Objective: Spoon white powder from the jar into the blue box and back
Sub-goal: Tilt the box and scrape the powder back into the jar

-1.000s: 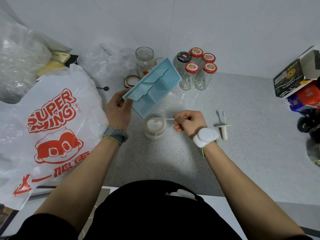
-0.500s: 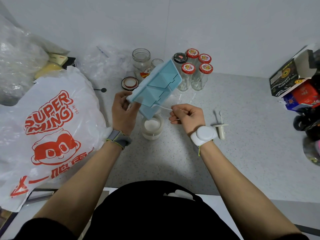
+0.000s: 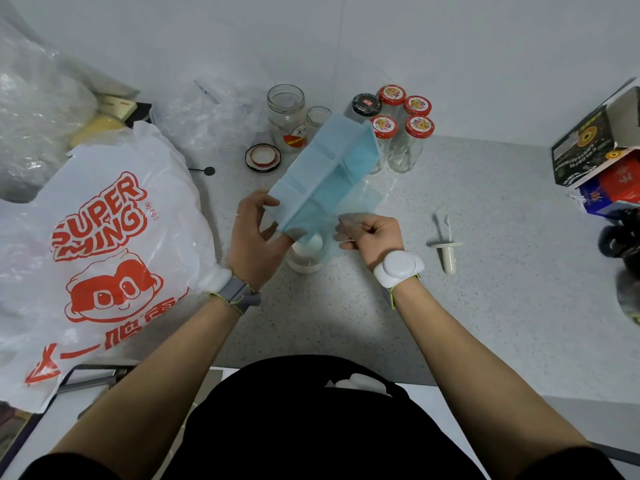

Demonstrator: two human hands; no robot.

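My left hand [image 3: 254, 233] grips the near end of the blue box [image 3: 329, 174], a divided light-blue plastic tray held tilted steeply above the jar [image 3: 306, 256]. This small glass jar stands on the counter below the box's low end and holds white powder. My right hand [image 3: 372, 233] is curled beside the box's lower edge, pinching a thin white spoon whose bowl is hidden in blur against the box.
A large white shopping bag [image 3: 100, 237] with red print fills the left. Empty jars [image 3: 285, 112] and red-lidded bottles [image 3: 412, 136] stand at the back, a loose lid [image 3: 262, 157] near them. A white tube [image 3: 448, 252] lies right of my hands. Cartons [image 3: 599, 150] sit far right.
My left hand has tilted the blue box steeper and brought its low end down over the jar. My right hand rose with the spoon from the jar to the box's lower edge.
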